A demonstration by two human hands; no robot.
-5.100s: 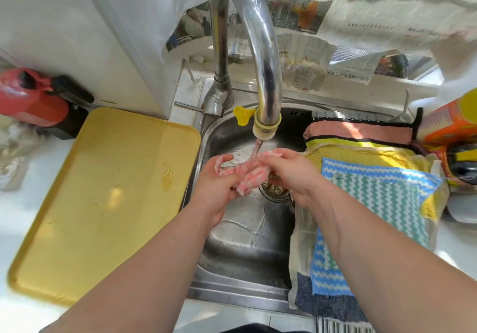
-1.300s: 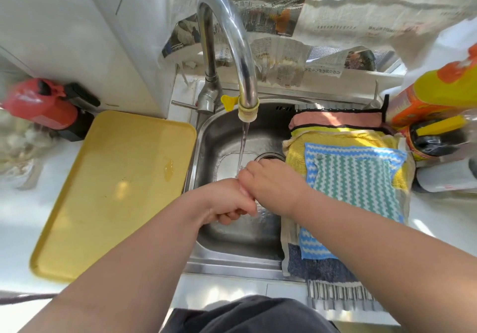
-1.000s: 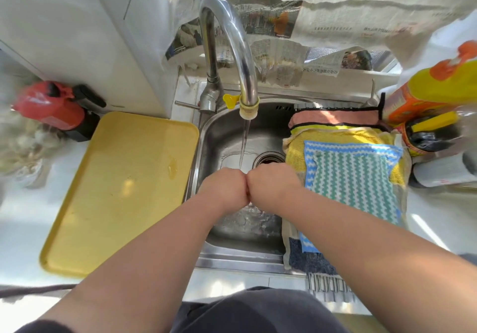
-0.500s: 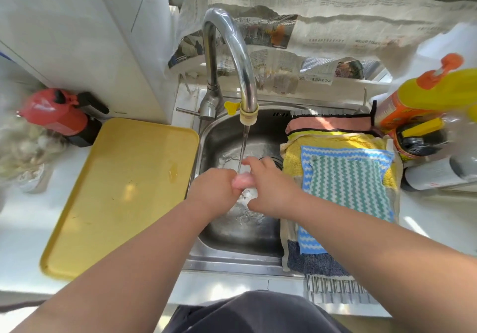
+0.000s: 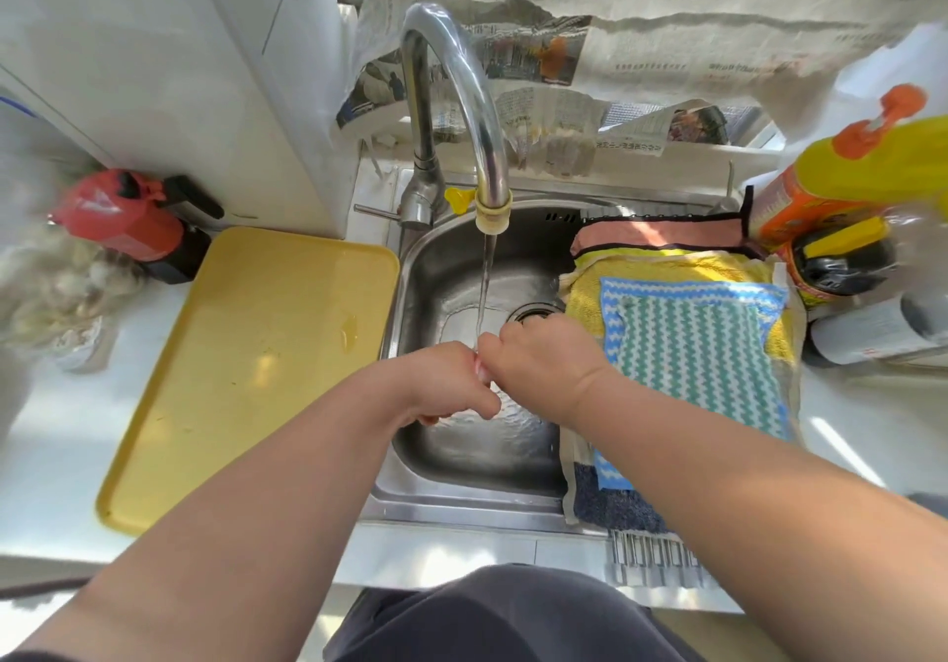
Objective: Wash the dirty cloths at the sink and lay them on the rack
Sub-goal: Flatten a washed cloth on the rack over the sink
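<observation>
My left hand (image 5: 441,382) and my right hand (image 5: 544,364) meet over the steel sink (image 5: 461,502), knuckles up. Both grip a small pink cloth (image 5: 480,368); only a sliver of it shows between the fists. A thin stream runs from the tap (image 5: 461,97) onto the spot where the hands meet. On the rack (image 5: 651,556) across the sink's right side lie several cloths: a green-and-blue zigzag cloth (image 5: 692,343) on a yellow cloth (image 5: 667,266), with a pink black-edged cloth (image 5: 662,235) behind them.
A yellow tray (image 5: 246,364) lies on the counter left of the sink, with a red appliance (image 5: 123,220) behind it. Bottles, one yellow and orange (image 5: 846,184), crowd the right counter. Newspaper (image 5: 615,20) hangs behind the tap.
The hands have stayed fist to fist on the pink cloth under the stream, twisting it; the right hand's fingers have closed over it and less pink shows. The camera shifted slightly.
</observation>
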